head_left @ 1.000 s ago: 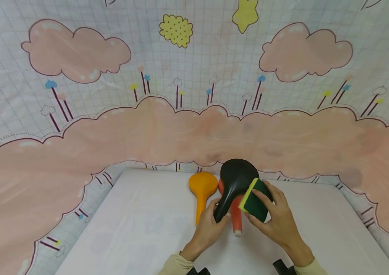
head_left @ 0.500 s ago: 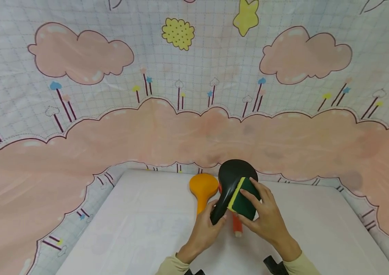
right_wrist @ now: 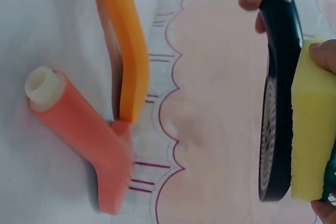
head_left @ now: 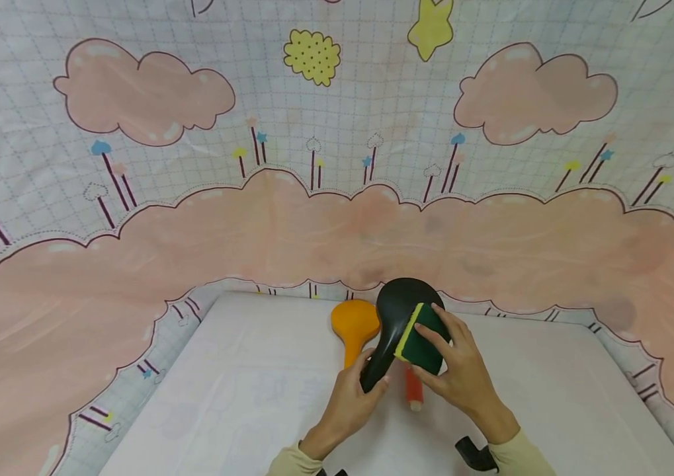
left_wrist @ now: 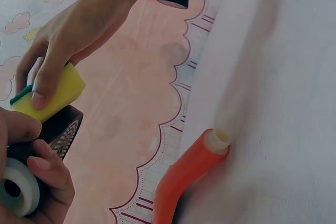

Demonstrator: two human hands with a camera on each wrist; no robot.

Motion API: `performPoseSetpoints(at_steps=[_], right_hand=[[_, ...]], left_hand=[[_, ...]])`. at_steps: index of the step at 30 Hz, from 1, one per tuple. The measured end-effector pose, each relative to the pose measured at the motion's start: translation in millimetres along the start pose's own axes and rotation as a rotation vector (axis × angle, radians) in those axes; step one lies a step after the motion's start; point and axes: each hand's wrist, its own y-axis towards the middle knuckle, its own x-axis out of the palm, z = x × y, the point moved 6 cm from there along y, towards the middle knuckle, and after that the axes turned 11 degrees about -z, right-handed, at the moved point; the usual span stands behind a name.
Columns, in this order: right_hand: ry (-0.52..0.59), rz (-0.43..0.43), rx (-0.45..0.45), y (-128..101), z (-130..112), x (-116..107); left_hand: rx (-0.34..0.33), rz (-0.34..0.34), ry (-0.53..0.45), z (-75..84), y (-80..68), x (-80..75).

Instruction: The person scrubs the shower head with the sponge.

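My left hand (head_left: 345, 396) grips the handle of a black shower head (head_left: 399, 311), which is raised off the white table with its round head pointing away. In the right wrist view the perforated spray face of the shower head (right_wrist: 269, 129) shows on the side away from the sponge. My right hand (head_left: 467, 370) pinches a sponge (head_left: 422, 340) with a dark green scouring side and a yellow foam side. The yellow foam of the sponge (right_wrist: 312, 129) lies against the smooth back of the shower head. Below the hands, a red shower head (head_left: 414, 390) is partly covered by the black one.
An orange shower head (head_left: 354, 324) lies left of the black one on the white table (head_left: 241, 396). Behind the table hangs a cloth printed with clouds and stars (head_left: 342, 231). A black wrist camera mount (head_left: 475, 455) sits by the right sleeve.
The right hand has brought the sponge leftward, from the black shower head's right edge onto its back. The left hand has shifted slightly left and down with the shower head.
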Motion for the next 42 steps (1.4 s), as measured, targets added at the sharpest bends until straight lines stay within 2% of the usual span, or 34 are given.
performPoseSetpoints(at_steps=[14, 27, 32, 42], right_hand=[[-0.004, 0.027, 0.096, -4.4, 20.8, -5.8], [-0.006, 0.001, 0.058, -6.0, -6.5, 4.3], [-0.009, -0.013, 0.067, -6.4, -9.2, 5.1], [-0.003, 0.080, -0.001, -5.5, -3.9, -8.5]], left_hand=[[0.006, -0.004, 0.013, 3.4, -2.4, -3.2], [0.023, -0.005, -0.005, 2.9, 0.4, -3.4], [0.023, -0.004, -0.018, 1.2, -0.2, -5.7], [0.077, -0.008, -0.001, 2.5, -2.1, -9.4]])
